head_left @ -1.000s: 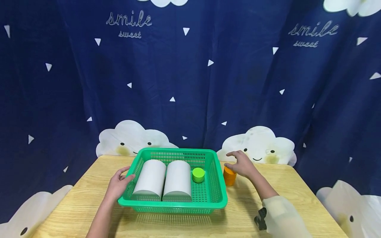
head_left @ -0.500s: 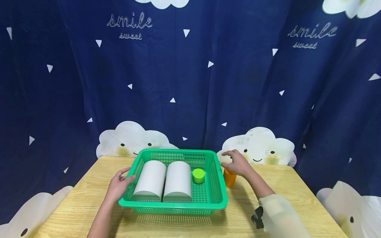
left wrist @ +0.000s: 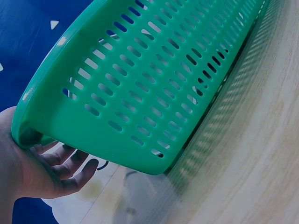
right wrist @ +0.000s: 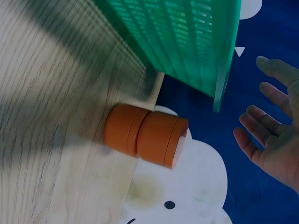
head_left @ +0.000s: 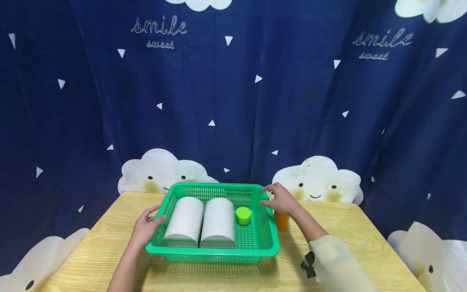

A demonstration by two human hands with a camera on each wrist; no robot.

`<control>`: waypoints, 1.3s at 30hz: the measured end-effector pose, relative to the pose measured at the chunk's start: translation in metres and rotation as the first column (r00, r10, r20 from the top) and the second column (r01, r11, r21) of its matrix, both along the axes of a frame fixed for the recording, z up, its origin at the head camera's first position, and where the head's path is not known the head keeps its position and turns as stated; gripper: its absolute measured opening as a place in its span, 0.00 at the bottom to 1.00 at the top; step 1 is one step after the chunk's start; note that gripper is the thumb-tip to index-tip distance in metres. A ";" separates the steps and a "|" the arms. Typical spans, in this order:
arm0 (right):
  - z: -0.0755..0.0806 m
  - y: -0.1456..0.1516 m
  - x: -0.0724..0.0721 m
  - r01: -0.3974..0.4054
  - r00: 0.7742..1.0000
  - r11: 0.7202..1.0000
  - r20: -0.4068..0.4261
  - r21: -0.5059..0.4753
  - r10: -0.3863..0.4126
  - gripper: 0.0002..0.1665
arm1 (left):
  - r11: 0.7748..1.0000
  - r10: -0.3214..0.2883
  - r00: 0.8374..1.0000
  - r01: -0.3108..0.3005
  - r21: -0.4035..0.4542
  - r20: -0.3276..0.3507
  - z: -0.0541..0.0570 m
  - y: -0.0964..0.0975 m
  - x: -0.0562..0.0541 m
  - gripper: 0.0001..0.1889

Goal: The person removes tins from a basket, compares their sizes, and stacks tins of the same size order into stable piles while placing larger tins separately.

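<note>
A green perforated plastic basket [head_left: 215, 252] stands on the wooden table. In it lie two white half-round blocks [head_left: 186, 219] side by side, with a small lime-green round cup-like piece [head_left: 243, 216] to their right. My left hand [head_left: 144, 229] grips the basket's left rim, thumb over the edge; in the left wrist view its fingers [left wrist: 70, 168] bend beneath the rim. Over the basket's back right corner hovers my right hand [head_left: 282, 201], fingers spread and holding nothing. Partly hidden under it, two stacked orange cups [right wrist: 145, 135] stand right of the basket.
Bare wooden table [head_left: 328, 235] extends on both sides and in front of the basket. Behind the table hangs a dark blue curtain [head_left: 233, 97] printed with white clouds and triangles.
My right hand has moved left, from above the orange cups to over the basket's right rim. The left hand and the basket stay put.
</note>
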State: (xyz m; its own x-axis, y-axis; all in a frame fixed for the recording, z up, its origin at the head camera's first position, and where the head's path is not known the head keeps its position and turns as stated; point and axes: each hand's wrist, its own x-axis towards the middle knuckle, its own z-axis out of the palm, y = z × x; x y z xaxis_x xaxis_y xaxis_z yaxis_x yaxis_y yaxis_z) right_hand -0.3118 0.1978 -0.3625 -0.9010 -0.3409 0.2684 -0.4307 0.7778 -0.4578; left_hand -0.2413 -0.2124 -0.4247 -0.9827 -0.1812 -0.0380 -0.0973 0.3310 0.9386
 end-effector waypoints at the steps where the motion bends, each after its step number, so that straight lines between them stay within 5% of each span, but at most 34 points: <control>1: 0.000 -0.003 0.000 -0.004 1.000 1.000 0.004 0.002 0.004 0.24 | 1.000 -0.001 1.000 0.001 0.000 -0.002 0.000 0.000 0.000 0.30; 15: -0.004 -0.035 0.000 -0.047 0.997 0.999 0.055 0.015 0.046 0.22 | 1.000 -0.001 1.000 0.001 -0.004 -0.001 -0.001 -0.001 0.000 0.31; 39: -0.041 -0.065 -0.005 -0.129 0.989 0.991 0.084 0.042 0.125 0.22 | 1.000 0.007 1.000 -0.007 0.013 0.003 -0.002 0.000 0.000 0.30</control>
State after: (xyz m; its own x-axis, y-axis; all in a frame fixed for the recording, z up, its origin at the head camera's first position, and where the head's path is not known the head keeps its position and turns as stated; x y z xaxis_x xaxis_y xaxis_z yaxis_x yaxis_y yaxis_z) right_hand -0.3172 0.1328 -0.4037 -0.8677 -0.4642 0.1777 -0.4903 0.7407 -0.4594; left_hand -0.2410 -0.2129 -0.4266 -0.9813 -0.1873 -0.0433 -0.1023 0.3182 0.9425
